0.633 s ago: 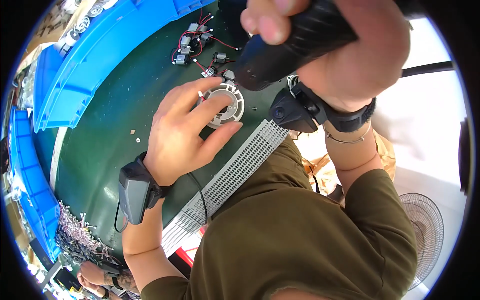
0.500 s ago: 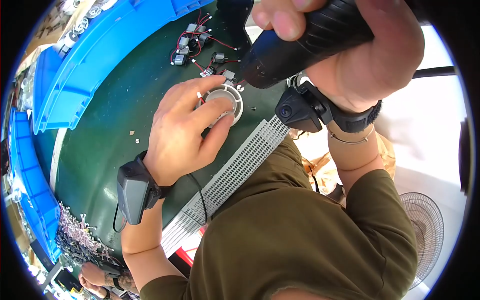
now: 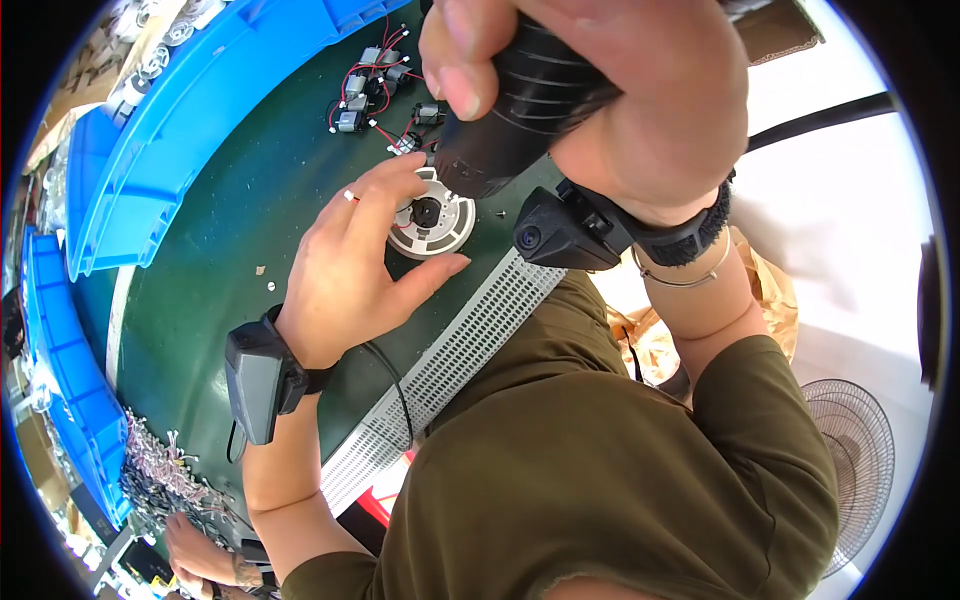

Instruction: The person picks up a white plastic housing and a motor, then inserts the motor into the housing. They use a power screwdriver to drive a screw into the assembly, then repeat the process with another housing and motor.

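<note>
A white round plastic housing point(image 3: 462, 236) with a dark centre piece point(image 3: 426, 211) lies on the green work surface. My left hand point(image 3: 345, 265) curves around it, fingertips on its upper left rim and thumb by its lower edge. A small white connector on a red wire pokes out between those fingers. Above the housing, my right hand point(image 3: 665, 110) grips a black power screwdriver point(image 3: 535, 100), tilted down toward the upper right rim. The tool hides its own tip and part of that rim. A small screw point(image 3: 502, 213) lies right of the housing.
Several small motors point(image 3: 355, 90) with red and black wires lie beyond the housing. Blue bins point(image 3: 190, 140) line the far left. A perforated white strip point(image 3: 470, 325) runs along the near edge. Another person's hand point(image 3: 195, 550) works by heaped wired parts point(image 3: 165, 470) at lower left.
My left thumb and fingers have spread off the housing's middle, which now shows its dark centre. My right hand has brought the screwdriver left and slightly lower, over the rim.
</note>
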The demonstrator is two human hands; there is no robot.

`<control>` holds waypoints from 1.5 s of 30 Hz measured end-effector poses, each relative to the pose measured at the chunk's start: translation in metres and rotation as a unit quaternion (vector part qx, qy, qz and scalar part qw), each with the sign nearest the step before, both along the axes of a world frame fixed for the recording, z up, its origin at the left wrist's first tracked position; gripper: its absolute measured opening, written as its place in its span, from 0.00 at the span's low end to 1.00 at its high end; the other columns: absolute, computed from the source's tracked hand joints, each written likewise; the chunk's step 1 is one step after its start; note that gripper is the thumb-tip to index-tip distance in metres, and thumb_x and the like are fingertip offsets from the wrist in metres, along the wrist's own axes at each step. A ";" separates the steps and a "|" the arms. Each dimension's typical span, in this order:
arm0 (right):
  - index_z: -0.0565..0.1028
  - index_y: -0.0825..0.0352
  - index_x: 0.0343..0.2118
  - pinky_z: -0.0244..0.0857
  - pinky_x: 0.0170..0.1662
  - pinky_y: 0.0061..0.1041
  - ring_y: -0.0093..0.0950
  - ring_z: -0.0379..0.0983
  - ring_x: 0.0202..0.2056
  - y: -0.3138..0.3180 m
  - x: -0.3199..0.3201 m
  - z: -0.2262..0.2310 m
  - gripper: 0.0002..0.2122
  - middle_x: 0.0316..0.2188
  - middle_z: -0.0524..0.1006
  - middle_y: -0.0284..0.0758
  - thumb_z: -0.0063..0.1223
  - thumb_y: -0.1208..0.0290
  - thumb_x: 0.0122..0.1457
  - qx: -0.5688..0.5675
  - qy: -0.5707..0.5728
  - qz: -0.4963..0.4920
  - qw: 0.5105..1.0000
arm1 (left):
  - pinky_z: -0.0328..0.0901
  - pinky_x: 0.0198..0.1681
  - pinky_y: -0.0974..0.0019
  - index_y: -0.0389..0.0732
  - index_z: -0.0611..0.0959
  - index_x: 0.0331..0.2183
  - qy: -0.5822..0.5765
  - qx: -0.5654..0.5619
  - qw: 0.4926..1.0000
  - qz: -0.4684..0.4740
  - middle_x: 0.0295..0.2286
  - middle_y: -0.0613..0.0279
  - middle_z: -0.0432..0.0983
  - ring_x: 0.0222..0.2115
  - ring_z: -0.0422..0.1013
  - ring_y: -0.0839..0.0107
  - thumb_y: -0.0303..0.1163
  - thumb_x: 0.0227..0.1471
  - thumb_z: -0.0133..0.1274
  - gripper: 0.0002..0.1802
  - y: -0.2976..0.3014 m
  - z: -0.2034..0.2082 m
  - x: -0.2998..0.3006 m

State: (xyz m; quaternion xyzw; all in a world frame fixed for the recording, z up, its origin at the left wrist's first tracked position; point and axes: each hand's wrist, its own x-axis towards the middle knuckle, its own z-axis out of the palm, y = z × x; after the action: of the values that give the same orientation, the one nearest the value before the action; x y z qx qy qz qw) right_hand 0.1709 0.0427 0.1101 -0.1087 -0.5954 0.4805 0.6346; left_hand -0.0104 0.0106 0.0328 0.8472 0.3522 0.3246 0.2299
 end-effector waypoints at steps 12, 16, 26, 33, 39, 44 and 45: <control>0.72 0.79 0.32 0.68 0.30 0.20 0.28 0.74 0.25 -0.001 -0.004 -0.003 0.06 0.25 0.76 0.40 0.51 0.82 0.52 -0.316 0.216 0.293 0.876 | 0.69 0.33 0.65 0.38 0.75 0.35 -0.010 0.038 0.999 0.006 0.44 0.57 0.71 0.31 0.72 0.61 0.31 0.36 0.64 0.21 0.000 -0.010 -0.003; 0.73 0.77 0.31 0.67 0.29 0.19 0.26 0.73 0.24 0.021 -0.004 -0.010 0.06 0.24 0.75 0.38 0.54 0.83 0.50 -0.084 0.057 0.144 0.984 | 0.69 0.32 0.66 0.39 0.76 0.35 -0.009 0.041 0.999 0.003 0.44 0.57 0.71 0.31 0.72 0.62 0.32 0.36 0.64 0.21 0.002 -0.010 -0.002; 0.73 0.71 0.23 0.62 0.23 0.14 0.16 0.69 0.20 -0.002 -0.010 0.005 0.05 0.18 0.73 0.29 0.57 0.86 0.44 -0.105 -0.123 -0.049 0.986 | 0.69 0.31 0.66 0.39 0.76 0.34 -0.011 0.045 0.999 0.003 0.44 0.58 0.72 0.30 0.72 0.62 0.31 0.35 0.64 0.21 0.002 -0.010 -0.001; 0.73 0.70 0.25 0.63 0.27 0.14 0.16 0.70 0.22 -0.007 -0.009 0.014 0.07 0.21 0.74 0.28 0.58 0.85 0.43 -0.231 -0.118 -0.012 0.966 | 0.68 0.31 0.65 0.39 0.76 0.34 -0.030 0.052 0.998 -0.004 0.43 0.59 0.72 0.29 0.71 0.61 0.32 0.34 0.65 0.21 0.003 -0.014 0.000; 0.73 0.70 0.27 0.63 0.29 0.16 0.17 0.70 0.24 -0.010 -0.015 0.013 0.07 0.21 0.73 0.28 0.57 0.85 0.43 -0.148 -0.215 -0.066 0.963 | 0.67 0.32 0.63 0.39 0.76 0.34 -0.032 0.054 0.998 -0.003 0.43 0.58 0.71 0.29 0.71 0.59 0.31 0.34 0.64 0.21 0.002 -0.017 -0.003; 0.73 0.70 0.27 0.63 0.28 0.16 0.16 0.69 0.24 -0.008 -0.016 0.004 0.07 0.21 0.73 0.27 0.57 0.83 0.44 -0.190 -0.117 -0.007 0.975 | 0.66 0.35 0.61 0.39 0.75 0.36 -0.027 0.052 0.998 -0.001 0.41 0.58 0.72 0.32 0.70 0.57 0.32 0.33 0.65 0.23 -0.002 -0.017 0.000; 0.73 0.70 0.27 0.63 0.28 0.16 0.16 0.69 0.24 -0.003 -0.014 0.001 0.07 0.21 0.73 0.27 0.57 0.83 0.44 -0.189 -0.115 -0.006 0.975 | 0.66 0.36 0.60 0.38 0.75 0.37 -0.043 0.072 0.996 0.024 0.39 0.57 0.72 0.33 0.70 0.56 0.32 0.33 0.65 0.26 -0.003 -0.017 0.003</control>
State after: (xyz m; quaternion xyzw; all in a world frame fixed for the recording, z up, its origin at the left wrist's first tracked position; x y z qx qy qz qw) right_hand 0.1572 0.0395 0.1111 -0.2842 -0.5621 0.5648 0.5331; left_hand -0.0075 0.0075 0.0154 0.8381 0.3381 0.3908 0.1749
